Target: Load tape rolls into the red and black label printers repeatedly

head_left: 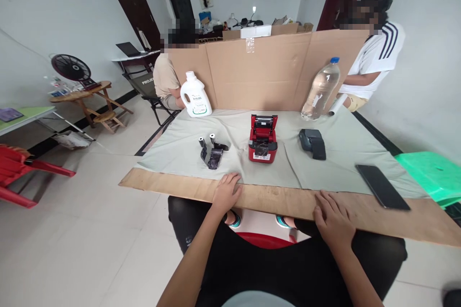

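My left hand (227,193) lies flat on the wooden front edge of the table, fingers stretched out and holding nothing. Farther right, my right hand (333,216) rests on the same edge, also open. Between and beyond them stands a red label printer (262,140) with its lid raised and some dark material inside. Just past my left hand lies a black ribbon (215,158) wound on two small white-ended cores. A dark grey roll (312,144) with a loose flap sits to the right of the printer. Neither hand touches these things.
A black phone (382,187) lies at the table's right. White jug (196,96) and clear bottle (320,90) stand before a cardboard screen (259,74). Two people sit behind it, one at each side. A green stool (432,172) is at the right.
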A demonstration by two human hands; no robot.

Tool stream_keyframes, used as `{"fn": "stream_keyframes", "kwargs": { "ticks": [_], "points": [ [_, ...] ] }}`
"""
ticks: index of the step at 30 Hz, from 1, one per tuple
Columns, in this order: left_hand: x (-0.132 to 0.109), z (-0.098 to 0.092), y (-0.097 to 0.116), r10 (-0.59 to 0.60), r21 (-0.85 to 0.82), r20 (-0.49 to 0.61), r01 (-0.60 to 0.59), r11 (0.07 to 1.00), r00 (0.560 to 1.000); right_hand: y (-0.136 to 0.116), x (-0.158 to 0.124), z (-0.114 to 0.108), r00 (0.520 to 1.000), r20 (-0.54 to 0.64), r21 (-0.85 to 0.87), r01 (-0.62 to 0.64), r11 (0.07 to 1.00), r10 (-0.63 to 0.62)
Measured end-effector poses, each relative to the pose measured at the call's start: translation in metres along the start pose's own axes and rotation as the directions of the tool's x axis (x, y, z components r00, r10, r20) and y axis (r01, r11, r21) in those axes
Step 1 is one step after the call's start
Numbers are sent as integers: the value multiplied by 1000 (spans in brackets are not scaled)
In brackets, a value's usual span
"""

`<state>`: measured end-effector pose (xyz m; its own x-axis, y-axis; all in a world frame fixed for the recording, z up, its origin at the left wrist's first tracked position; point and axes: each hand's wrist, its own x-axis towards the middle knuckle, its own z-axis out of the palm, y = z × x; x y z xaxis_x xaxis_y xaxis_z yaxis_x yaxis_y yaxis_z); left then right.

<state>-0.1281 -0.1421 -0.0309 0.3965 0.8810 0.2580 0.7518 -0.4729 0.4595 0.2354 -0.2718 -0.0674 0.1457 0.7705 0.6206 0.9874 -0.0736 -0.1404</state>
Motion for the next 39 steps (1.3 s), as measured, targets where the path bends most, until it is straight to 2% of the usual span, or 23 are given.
{"fn": "stream_keyframes", "kwargs": {
  "ticks": [3, 6, 9, 11, 13, 14, 15, 18, 21, 23, 25, 29, 31, 33, 34, 36, 38, 39],
  "points": [
    [1, 1, 0, -4, -10, -38, 3, 1000, 999, -2, 2, -2, 998, 44, 6, -33, 999, 33],
    [18, -6, 0, -75, -82, -82, 68, 994, 994, -9, 12, -4, 992, 32, 58, -122, 991, 120],
    [62, -24, 4, -143, -165, -149, 118, 979, 978, -23, 45, 7, 983, -22, 274, -167, 947, 180],
    [105, -39, 12, -84, -114, -174, 65, 991, 981, -38, 82, 25, 973, -7, 459, -203, 865, 232],
    [153, -50, 25, 27, 19, -57, -26, 999, 998, -56, 126, 50, 942, 48, 625, -287, 726, 331],
    [177, -53, 32, 82, 99, 65, -88, 991, 995, -65, 147, 64, 921, 72, 681, -326, 655, 382],
    [199, -54, 40, 112, 127, 142, -130, 983, 984, -73, 167, 78, 906, 75, 719, -338, 607, 417],
    [254, -44, 61, 134, 184, 328, -202, 962, 935, -90, 206, 111, 923, 38, 760, -276, 589, 383],
    [284, -26, 73, 72, 258, 451, -207, 944, 889, -90, 211, 126, 957, 12, 749, -200, 632, 289],
    [291, -19, 76, 23, 297, 475, -185, 937, 880, -82, 206, 128, 967, -6, 727, -171, 665, 255],
    [291, -18, 76, -9, 314, 469, -157, 936, 883, -73, 202, 128, 959, -12, 712, -190, 676, 282],
    [275, -39, 68, 3, 285, 393, -124, 950, 920, -66, 202, 131, 927, -3, 704, -264, 659, 375],
    [259, -60, 59, 76, 134, 292, -119, 984, 953, -68, 202, 132, 934, 0, 710, -252, 657, 358],
    [239, -86, 43, 146, -190, 143, -118, 975, 979, -71, 200, 131, 936, -7, 721, -239, 651, 352],
    [228, -100, 31, 140, -372, 80, -101, 923, 987, -73, 199, 130, 934, -17, 722, -235, 650, 357],
    [206, -130, 2, 4, -605, 69, 39, 795, 998, -75, 198, 128, 931, -43, 719, -223, 658, 362],
    [189, -158, -33, -212, -680, 96, 219, 699, 973, -77, 198, 128, 935, -55, 718, -207, 665, 350],
    [183, -170, -52, -300, -698, 85, 272, 663, 950, -78, 198, 128, 937, -52, 722, -204, 661, 345]
  ]
}}
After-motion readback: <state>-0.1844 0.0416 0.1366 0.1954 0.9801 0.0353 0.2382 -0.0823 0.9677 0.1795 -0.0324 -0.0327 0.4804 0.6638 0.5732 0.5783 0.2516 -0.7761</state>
